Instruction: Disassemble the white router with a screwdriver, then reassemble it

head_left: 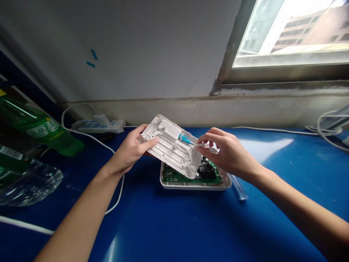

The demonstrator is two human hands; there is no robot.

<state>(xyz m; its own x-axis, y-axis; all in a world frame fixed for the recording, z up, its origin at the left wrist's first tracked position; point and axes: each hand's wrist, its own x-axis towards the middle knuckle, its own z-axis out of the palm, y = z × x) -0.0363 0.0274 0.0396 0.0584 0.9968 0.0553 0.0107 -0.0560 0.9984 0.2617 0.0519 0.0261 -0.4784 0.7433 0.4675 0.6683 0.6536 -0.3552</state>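
Note:
My left hand (127,153) grips the left end of a white perforated plastic cover (170,147), thumb on its ribbed inner face. The cover is tilted, raised over a shallow white housing (195,187). Inside that housing lies a green circuit board (174,176), partly hidden by the cover. A blue fibre connector (185,139) lies at the cover's upper right part. My right hand (226,151) is closed, its fingertips pinching the thin white cable behind that connector. Some white looped piece shows under my right fingers; its detail is too small to make out.
A clear plastic piece (239,188) lies right of the housing. On the left are a green bottle (49,127), a clear bottle (29,182) and a power strip (117,126) with a white cord (120,193). Coiled white cable (323,131) lies at the right, below the window (294,47).

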